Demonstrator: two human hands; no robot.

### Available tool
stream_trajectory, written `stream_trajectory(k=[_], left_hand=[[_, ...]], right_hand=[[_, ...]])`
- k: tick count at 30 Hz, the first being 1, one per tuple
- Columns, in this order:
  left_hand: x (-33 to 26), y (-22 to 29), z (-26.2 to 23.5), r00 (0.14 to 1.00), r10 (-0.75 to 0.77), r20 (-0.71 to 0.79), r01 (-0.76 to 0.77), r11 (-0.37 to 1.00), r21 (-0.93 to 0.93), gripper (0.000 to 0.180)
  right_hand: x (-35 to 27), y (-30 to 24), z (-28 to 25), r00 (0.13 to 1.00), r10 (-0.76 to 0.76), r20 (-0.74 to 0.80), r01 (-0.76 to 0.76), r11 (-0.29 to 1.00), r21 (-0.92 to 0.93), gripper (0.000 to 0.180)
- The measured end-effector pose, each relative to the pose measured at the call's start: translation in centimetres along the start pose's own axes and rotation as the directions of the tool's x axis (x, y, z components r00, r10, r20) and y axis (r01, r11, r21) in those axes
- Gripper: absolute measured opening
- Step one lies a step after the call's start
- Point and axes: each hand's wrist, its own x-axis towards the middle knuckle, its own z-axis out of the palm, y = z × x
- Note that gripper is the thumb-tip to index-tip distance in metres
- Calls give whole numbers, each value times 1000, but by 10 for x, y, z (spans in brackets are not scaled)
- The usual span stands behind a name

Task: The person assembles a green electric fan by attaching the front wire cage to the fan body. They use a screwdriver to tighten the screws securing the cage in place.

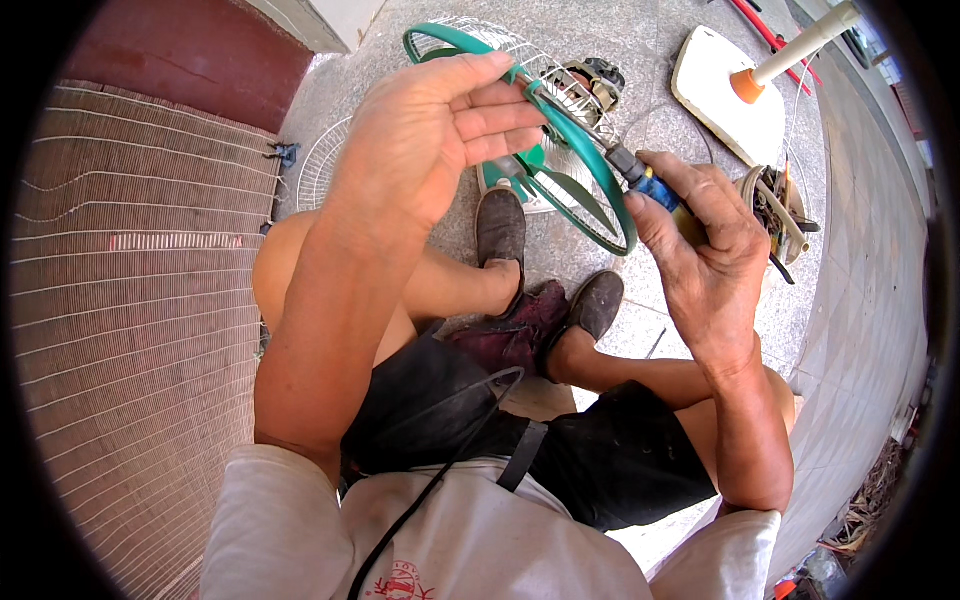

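My left hand [420, 135] is raised at the upper middle, its thumb and fingers closed on a green fan-guard ring [612, 190], which is held up at a tilt. In my right hand [705, 235] is a screwdriver [655, 188] with a blue and yellow handle and a dark collar; its thin shaft points up and left along the ring toward my left fingertips. What its tip touches is too small to tell. Behind the ring are green fan blades [580, 195], a white wire guard [490, 35] and a bare fan motor [592, 88].
A white fan base [715, 85] with a pole lies at the upper right. Below it a container of tools [778, 210] stands by my right hand. A dark red cloth [515, 330] lies between my shoes. On the left hangs a brown slatted blind [140, 300].
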Motion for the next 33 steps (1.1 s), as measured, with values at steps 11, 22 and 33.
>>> stream_trajectory(k=[11, 22, 33], left_hand=[[1, -1, -1, 1000, 16, 21, -16, 1000, 1, 26], [0, 0, -1, 1000, 9, 17, -9, 1000, 4, 29], [2, 1, 0, 999, 18, 28, -18, 1000, -3, 27]], right_hand=[[-1, -8, -2, 997, 70, 37, -69, 997, -41, 27], [-5, -5, 4, 984, 181, 5, -179, 974, 136, 22], [-3, -9, 5, 992, -93, -83, 75, 978, -197, 27]])
